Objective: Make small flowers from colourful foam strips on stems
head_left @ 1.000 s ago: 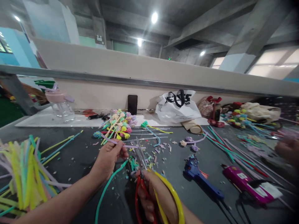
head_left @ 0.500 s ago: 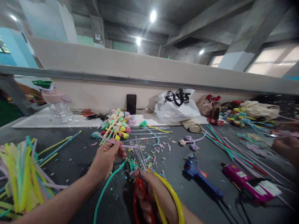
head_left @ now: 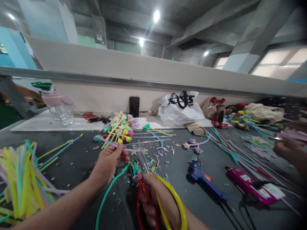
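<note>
My left hand (head_left: 109,163) pinches a lilac pipe cleaner (head_left: 134,150) that runs sideways across the middle of the view. Gripped in my right hand (head_left: 153,195) is a pair of scissors (head_left: 143,161) with one red and one yellow handle. Their blades point up and away, parted slightly around the free end of the lilac pipe cleaner. Beneath the hands lie many small cut pieces (head_left: 153,163) in several colours. A long teal pipe cleaner (head_left: 106,195) curves down between my forearms. Just beyond my left hand is a bunch of pipe-cleaner flowers (head_left: 121,127).
Loose pipe cleaners (head_left: 21,179) are heaped at left. At right lie a blue glue gun (head_left: 206,182), a purple device (head_left: 251,185) with cords and more long pipe cleaners (head_left: 230,147). Another person's hand (head_left: 290,150) works at far right. A bottle (head_left: 59,108), phone (head_left: 134,107) and white bag (head_left: 181,108) stand behind.
My hands, the pipe cleaner and the scissors hold nearly the same pose. The view has shifted slightly, and the other person's hand at far right has moved a little.
</note>
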`<state>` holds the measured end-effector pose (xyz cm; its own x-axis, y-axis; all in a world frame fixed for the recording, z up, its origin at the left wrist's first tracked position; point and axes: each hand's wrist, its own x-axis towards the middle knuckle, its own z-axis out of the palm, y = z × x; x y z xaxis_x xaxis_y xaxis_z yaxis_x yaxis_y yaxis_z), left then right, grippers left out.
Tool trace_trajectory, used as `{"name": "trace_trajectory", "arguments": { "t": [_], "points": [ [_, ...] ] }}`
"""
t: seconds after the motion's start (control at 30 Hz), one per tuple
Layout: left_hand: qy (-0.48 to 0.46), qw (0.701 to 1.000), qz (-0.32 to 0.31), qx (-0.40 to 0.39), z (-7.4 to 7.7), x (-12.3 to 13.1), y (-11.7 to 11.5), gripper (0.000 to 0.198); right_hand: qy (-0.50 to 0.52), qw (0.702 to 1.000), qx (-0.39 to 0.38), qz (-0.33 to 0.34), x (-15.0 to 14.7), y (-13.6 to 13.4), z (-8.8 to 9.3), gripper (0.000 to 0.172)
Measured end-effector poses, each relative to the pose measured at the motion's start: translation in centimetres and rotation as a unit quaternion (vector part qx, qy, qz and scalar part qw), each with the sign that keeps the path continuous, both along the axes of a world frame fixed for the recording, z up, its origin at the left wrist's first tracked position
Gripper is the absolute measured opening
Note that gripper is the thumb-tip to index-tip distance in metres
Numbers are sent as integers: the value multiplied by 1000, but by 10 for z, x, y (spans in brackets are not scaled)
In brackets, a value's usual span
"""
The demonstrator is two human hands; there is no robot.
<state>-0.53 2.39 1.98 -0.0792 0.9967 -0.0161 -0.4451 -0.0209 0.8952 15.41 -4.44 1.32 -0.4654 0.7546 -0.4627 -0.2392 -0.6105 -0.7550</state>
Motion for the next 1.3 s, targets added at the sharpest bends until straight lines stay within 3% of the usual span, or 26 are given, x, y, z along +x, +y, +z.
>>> {"name": "trace_trajectory", "arguments": {
  "t": [0.33,0.53,0.63,0.83,1.07,1.3],
  "points": [
    [-3,1000,1,-4,2,1,-2,22,6,998,-62,20,6,0,4,29],
    [-13,1000,-17,-5,1,0,-3,21,1,999,-27,-21,2,-3,-6,31],
    [-32,999,-22,6,0,-3,-2,21,13,999,-31,-11,2,-3,-4,30],
    [-74,997,8,6,-2,-13,8,25,28,998,-14,-53,5,2,5,26],
    [-80,997,-19,-1,4,-4,4,25,21,1000,0,15,-1,9,-6,45],
    [-47,997,-64,-8,-3,6,-1,23,35,999,27,-3,-1,3,-5,34]
  ]
}}
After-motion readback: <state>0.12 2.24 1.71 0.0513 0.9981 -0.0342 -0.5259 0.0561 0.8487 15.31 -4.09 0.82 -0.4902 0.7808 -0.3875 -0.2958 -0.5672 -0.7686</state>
